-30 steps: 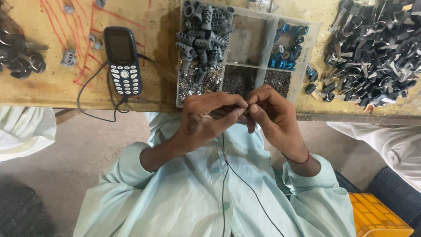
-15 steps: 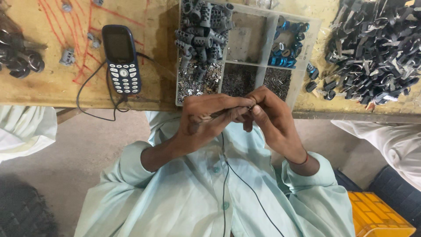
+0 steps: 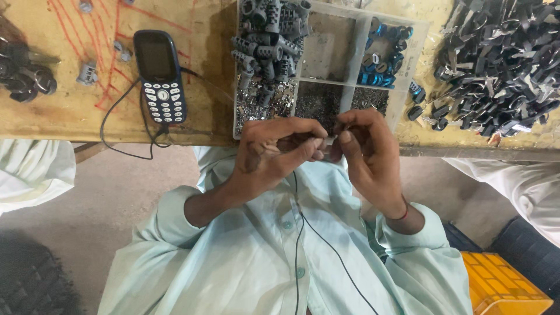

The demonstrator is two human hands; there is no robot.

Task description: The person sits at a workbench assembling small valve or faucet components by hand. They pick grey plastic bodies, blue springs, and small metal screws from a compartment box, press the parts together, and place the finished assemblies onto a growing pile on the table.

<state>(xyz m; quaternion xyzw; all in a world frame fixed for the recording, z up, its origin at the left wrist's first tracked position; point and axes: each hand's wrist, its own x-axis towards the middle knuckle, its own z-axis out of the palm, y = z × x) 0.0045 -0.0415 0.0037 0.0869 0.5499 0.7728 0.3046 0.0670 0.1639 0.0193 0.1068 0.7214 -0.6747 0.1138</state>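
Both hands, the left hand (image 3: 274,153) and right hand (image 3: 364,154), pinch one small metal part (image 3: 328,142) together beside one compartment tray (image 3: 408,64) and one phone (image 3: 160,76).

Both hands meet at the near edge of the workbench (image 3: 87,119), left hand (image 3: 274,153) touching right hand (image 3: 364,153). Just beyond them sits the compartment tray (image 3: 350,87). Far left of it lies the phone (image 3: 160,76); to the right, a heap of parts (image 3: 501,64).
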